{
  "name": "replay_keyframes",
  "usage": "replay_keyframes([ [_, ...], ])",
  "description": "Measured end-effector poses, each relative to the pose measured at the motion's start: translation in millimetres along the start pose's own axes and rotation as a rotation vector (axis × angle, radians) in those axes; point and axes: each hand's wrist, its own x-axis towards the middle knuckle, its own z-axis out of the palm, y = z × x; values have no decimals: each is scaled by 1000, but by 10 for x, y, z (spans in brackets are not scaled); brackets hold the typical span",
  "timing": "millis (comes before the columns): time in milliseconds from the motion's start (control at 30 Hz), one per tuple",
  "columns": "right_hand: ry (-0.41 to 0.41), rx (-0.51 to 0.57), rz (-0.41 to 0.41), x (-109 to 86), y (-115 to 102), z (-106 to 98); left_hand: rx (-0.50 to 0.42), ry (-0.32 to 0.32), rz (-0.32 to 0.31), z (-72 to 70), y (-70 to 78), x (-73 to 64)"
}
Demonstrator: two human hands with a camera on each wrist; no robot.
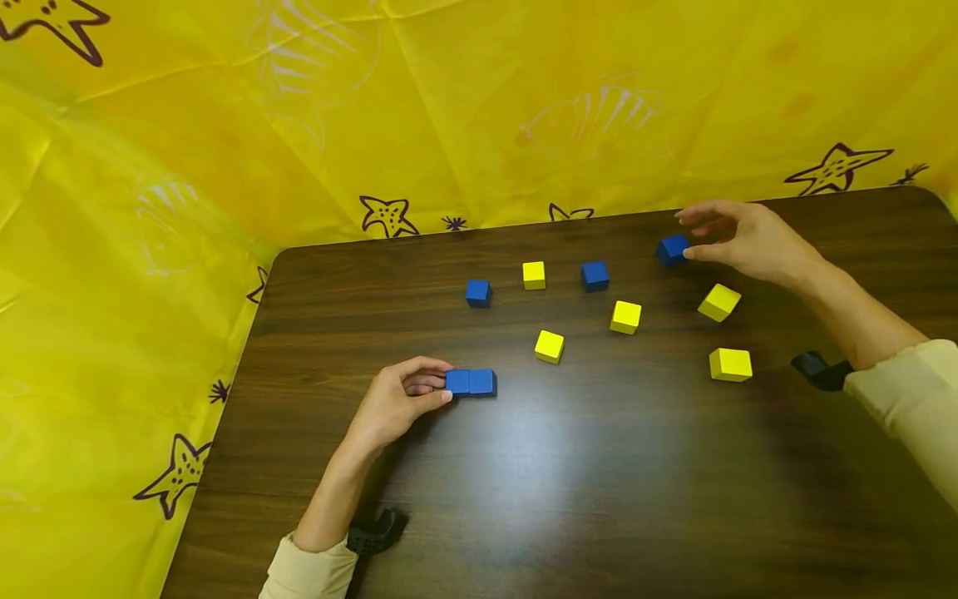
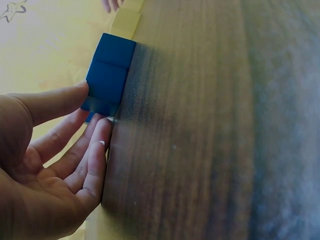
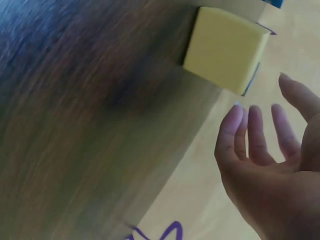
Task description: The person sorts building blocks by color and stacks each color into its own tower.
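Two blue blocks lie side by side on the table, touching, as a short row. My left hand pinches the left one between thumb and fingers; the other blue block sits against its right side. In the left wrist view the thumb rests on the near blue block. At the far right, my right hand is beside a single blue block, thumb and fingers spread apart. The thumb tip overlaps that block's edge in the head view; whether it touches cannot be told.
Two more blue blocks stand farther back. Several yellow blocks are scattered across the middle and right of the brown table. A yellow patterned cloth hangs behind the table and at its left.
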Motion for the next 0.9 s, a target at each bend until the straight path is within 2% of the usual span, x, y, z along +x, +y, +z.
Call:
replay_keyframes([
  [400,-59,32,10,59,186,20,1,4,-1,3,0,7],
  [600,-66,66,19,80,227,43,-4,2,3,2,-7,2],
  [900,-71,48,44,102,237,86,-1,-1,-5,-6,9,2],
])
